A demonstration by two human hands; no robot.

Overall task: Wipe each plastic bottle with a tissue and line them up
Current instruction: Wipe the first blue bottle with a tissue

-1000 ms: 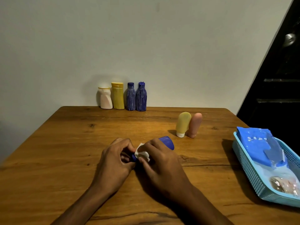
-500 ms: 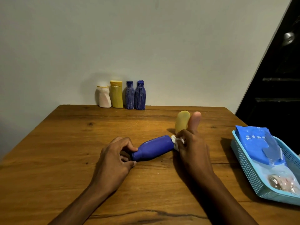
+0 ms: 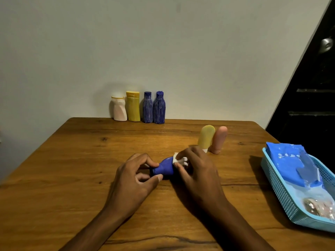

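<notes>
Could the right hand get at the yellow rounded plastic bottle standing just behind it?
Probably yes. The yellow rounded plastic bottle stands just beyond the right hand, with only bare table between. But that hand is pressing a white tissue on the blue bottle.

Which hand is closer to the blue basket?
The right hand, wiping the blue bottle with a tissue, lies nearer the basket. The left hand sits farther away, holding the bottle's other end.

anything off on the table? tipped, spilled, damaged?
No spill or damage shows. The pink tube leans on the yellow tube, both cap-down. The blue bottle lies sideways only because both hands hold it for wiping.
</notes>
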